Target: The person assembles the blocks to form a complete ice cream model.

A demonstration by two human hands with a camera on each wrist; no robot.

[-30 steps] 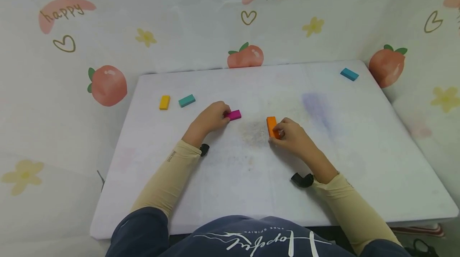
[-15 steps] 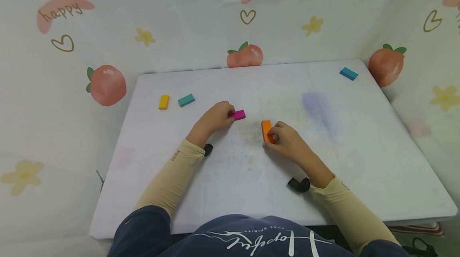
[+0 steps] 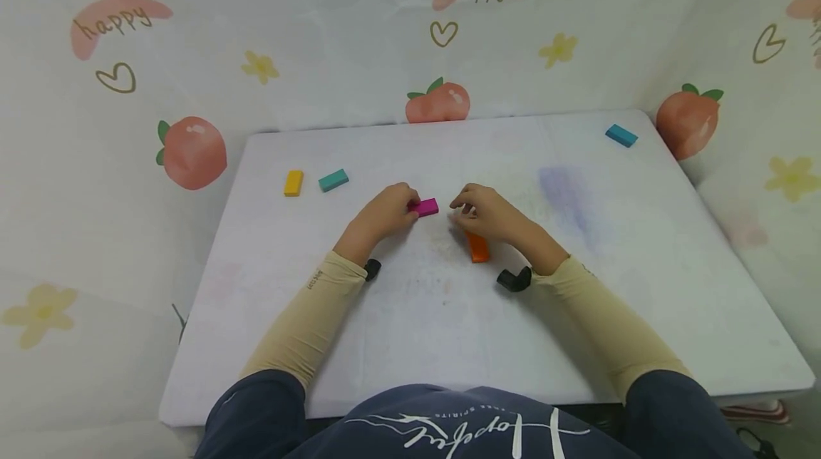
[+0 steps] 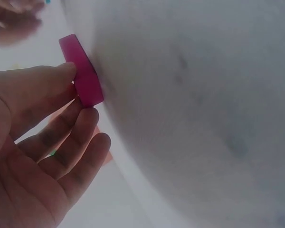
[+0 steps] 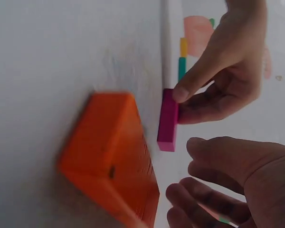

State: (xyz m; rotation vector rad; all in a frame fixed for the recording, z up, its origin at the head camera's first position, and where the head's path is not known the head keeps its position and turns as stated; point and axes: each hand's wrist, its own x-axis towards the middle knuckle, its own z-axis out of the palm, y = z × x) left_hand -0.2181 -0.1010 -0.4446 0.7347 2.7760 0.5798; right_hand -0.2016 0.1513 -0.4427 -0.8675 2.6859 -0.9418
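As the head view shows, my left hand (image 3: 385, 212) pinches a magenta rectangular block (image 3: 428, 208) on the white table (image 3: 410, 338), hiding its left end; its long axis runs nearly sideways. My right hand (image 3: 490, 212), fingers bent, hides the far end of an orange rectangular block (image 3: 477, 249) pointing away from me. In the left wrist view, that hand is blurred and cropped. In the right wrist view, the orange block is cropped; my right grip stands apart.

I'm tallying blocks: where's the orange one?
In the head view, the orange block lies below and right of the magenta block, partly hidden by the right hand.
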